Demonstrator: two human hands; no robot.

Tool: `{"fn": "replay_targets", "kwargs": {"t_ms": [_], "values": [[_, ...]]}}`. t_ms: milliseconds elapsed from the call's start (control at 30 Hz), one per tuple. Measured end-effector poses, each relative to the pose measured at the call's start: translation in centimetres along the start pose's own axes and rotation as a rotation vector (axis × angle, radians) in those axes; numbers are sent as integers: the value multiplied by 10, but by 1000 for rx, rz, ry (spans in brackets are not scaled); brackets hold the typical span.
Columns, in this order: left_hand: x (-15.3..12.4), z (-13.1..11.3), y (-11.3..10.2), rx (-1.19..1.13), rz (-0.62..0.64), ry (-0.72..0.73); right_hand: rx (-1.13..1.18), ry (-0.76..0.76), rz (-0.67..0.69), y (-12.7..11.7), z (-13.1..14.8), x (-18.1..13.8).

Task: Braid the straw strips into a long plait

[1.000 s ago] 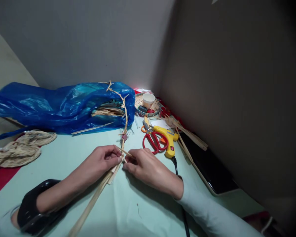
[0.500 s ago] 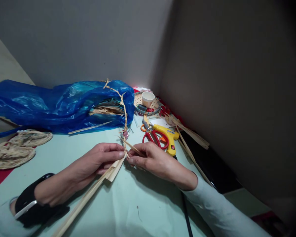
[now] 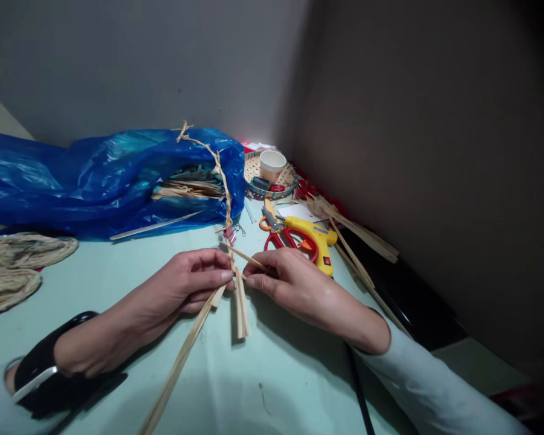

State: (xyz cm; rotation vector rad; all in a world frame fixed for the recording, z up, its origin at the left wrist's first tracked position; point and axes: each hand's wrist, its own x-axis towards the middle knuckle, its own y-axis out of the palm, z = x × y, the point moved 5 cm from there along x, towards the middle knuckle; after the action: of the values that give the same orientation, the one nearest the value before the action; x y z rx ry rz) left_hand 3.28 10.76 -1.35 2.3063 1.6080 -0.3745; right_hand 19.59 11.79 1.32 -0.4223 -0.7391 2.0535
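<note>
A straw-coloured braid [image 3: 223, 178] runs from the blue bag down to my two hands, passing a small pinkish clip [image 3: 229, 235]. My left hand [image 3: 202, 279] pinches the braid's lower end, with a long dried-leaf strip [image 3: 181, 362] trailing from it toward the near edge. My right hand [image 3: 278, 275] is closed on a thin strip [image 3: 249, 258] that slants up across the braid. Between the hands a short, flat strip [image 3: 240, 308] hangs down loose. The fingertips of both hands are close together but apart.
A blue plastic bag [image 3: 104, 187] holding dried leaves lies at the back left. Woven straw pieces [image 3: 36, 251] rest at far left. Right of centre are red-handled scissors [image 3: 294, 238], a yellow glue gun [image 3: 329, 238] and a woven tray [image 3: 254, 163] with a white cup [image 3: 272, 163].
The short flat strip has swung from beside the left hand to hang between both hands. My right hand has moved slightly right, away from the left. The view has shifted a little.
</note>
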Motion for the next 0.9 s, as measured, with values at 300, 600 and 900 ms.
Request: {"fn": "replay_targets", "kwargs": {"t_ms": [300,600,900], "values": [[2,2,-4,33,-20,52,61,4,33,-1,-1,-3],[0,4,2,-52,-30,-23,110,78,26,1,-5,-6],[1,4,2,-253,-20,-77,151,75,42,2,-1,-6]]}}
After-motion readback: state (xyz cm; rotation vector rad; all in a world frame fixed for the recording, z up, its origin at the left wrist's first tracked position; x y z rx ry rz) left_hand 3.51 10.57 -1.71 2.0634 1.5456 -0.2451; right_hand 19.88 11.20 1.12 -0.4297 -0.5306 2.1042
